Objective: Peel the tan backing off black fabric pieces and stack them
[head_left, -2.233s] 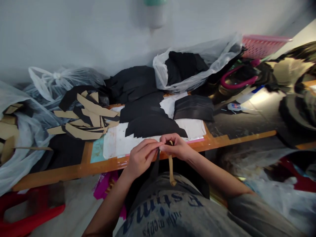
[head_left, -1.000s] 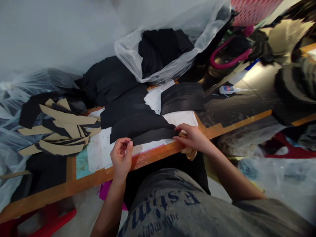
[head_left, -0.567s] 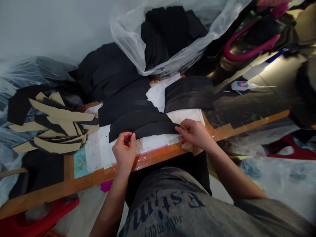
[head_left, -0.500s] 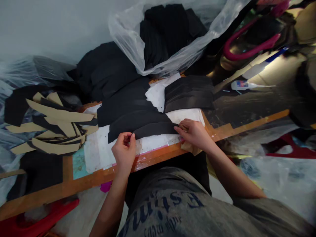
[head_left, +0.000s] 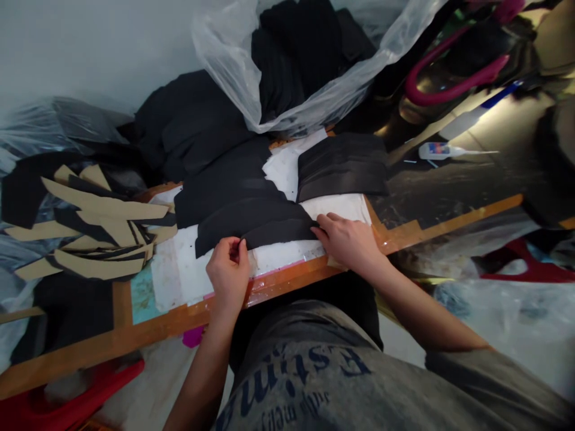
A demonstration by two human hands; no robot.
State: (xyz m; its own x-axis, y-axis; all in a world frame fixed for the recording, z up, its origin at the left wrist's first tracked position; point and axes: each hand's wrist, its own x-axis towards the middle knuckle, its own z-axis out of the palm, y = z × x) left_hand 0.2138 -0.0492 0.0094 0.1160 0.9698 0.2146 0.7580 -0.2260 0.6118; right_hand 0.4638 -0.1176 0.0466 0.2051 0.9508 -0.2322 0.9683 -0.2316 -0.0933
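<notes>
A black curved piece (head_left: pixel 281 232) lies at the front of overlapping black pieces (head_left: pixel 224 194) on white paper. My left hand (head_left: pixel 229 266) pinches its left end between thumb and forefinger. At the other end, my right hand (head_left: pixel 344 239) has its fingers closed on the same piece near the corner. A second fanned stack of black pieces (head_left: pixel 342 166) rests just behind my right hand. The white paper (head_left: pixel 179 263) shows around and under the pieces.
Tan and black strips (head_left: pixel 108 233) are heaped at the left. A clear plastic bag (head_left: pixel 229 72) of black pieces stands behind. To the right are a small glue bottle (head_left: pixel 435 151) and a magenta handle (head_left: pixel 458 90). Orange tape (head_left: pixel 287 278) lines the table's front edge.
My right hand has turned slightly and its fingers sit closer over the piece's end. My left hand keeps its pinch with little movement. The whole view has shifted slightly.
</notes>
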